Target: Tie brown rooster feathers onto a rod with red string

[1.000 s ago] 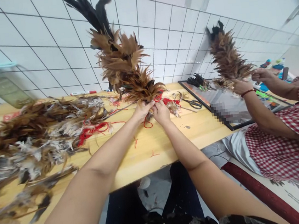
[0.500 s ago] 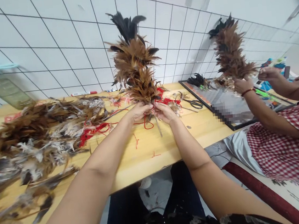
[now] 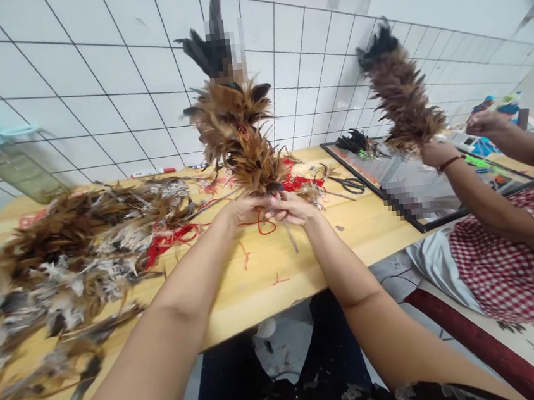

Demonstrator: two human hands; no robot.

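A feather duster of brown feathers with a dark tuft on top stands before me, leaning slightly left. My left hand is closed at its lower end, where the feathers stop. Close beside it, my right hand has its thumb and fingers pinched together at the base; what they pinch is too small to make out. Below my right fingers a thin stick pokes out. A loop of red string hangs under my hands to the table.
Loose feathers cover the table's left side. A tangle of red string lies near them. Scissors rest to the right, and a bottle stands at the back left. A co-worker's hand holds another feather duster.
The duster's top has tipped left and risen in view. My right fingers have shifted and curled more at its base. The co-worker's duster has also tilted left.
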